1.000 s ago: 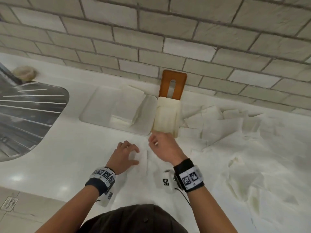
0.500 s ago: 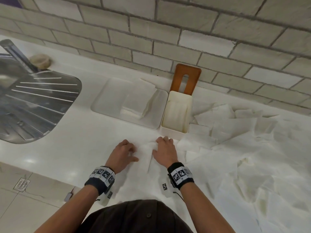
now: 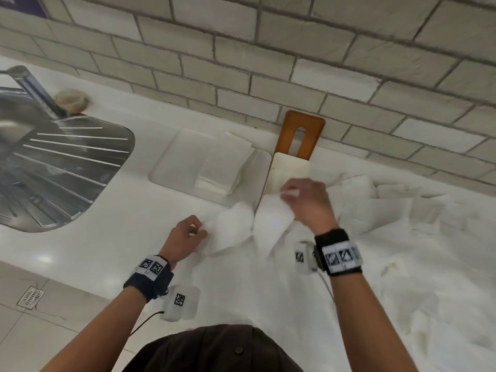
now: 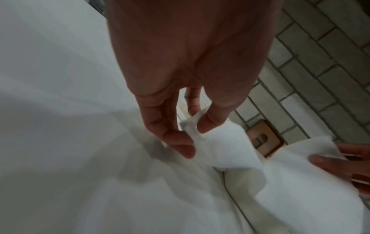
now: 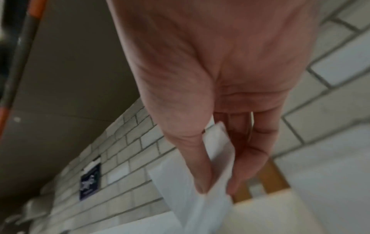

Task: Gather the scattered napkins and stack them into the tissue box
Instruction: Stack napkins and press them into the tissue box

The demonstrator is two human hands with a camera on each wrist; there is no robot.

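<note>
Napkin [image 3: 249, 224] — one white sheet, lifted off the counter [image 3: 107, 224] — hangs stretched between both hands near the counter's front edge. The left hand [image 3: 185, 237] pinches one corner between thumb and fingertips; the right hand [image 3: 306, 202] pinches the other end between thumb and curled fingers, raised over the near end of the open tissue box [image 3: 291, 170]. That box stands toward the back edge, its brown lid [image 3: 302, 135] leaning on the tiled wall. More napkins [image 3: 402, 237] lie scattered toward the right end — a folded stack [image 3: 222, 167] sits on a white tray [image 3: 171, 162].
</note>
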